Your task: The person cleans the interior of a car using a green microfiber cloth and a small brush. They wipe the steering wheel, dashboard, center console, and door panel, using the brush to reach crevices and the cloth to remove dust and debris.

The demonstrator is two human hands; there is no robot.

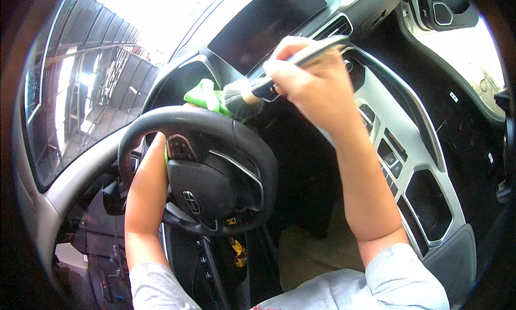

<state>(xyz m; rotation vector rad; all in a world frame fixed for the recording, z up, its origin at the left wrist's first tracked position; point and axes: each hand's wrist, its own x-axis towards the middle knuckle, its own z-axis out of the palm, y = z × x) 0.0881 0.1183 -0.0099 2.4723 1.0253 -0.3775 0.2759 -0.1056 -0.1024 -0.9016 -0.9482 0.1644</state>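
Observation:
My right hand [308,82] grips a detailing brush [262,86] by its dark handle, slightly blurred. Its bristles are beside a bright green cloth [205,96], just beyond the top of the black leather steering wheel [177,115]; whether they touch the cloth is unclear. My left forearm [146,189] reaches through the left opening of the wheel. Mostly hidden behind the rim, my left hand [192,105] holds the cloth up in front of the instrument cluster [195,74].
A dark centre screen [266,28] stands on the dashboard, with an air vent [334,28] to its right. The silver-trimmed centre console [427,205] runs along my right side. At far right a passenger door [443,12] stands open. Yellow-marked pedals [238,253] show below the wheel.

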